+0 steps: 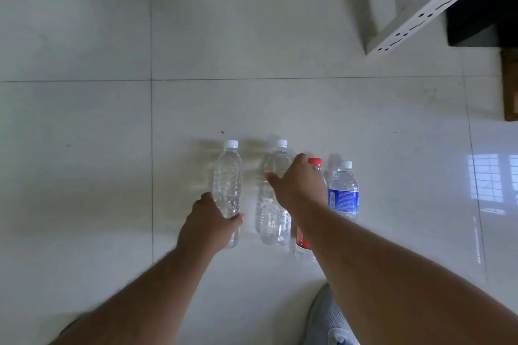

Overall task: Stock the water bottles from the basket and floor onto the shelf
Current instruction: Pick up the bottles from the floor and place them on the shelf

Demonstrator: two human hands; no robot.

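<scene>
Grey mesh shoe [328, 319], clear ribbed bottles [227, 179] on glossy tiles [84, 148]

I'm seeing clear, ribbed plastic bottles [227, 185] standing on glossy, smooth floor tiles [84, 148], beside a matt perforated metal shelf post [437, 0].

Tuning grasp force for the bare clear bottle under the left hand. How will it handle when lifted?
The leftmost clear bottle looks full, so probably heavy for its size. Its thin ribbed wall likely dents under a hard squeeze, though the ribs should aid grip. It stands tall and narrow on the glossy tiled floor, so a sideways nudge from the left hand could tip or slide it.
</scene>
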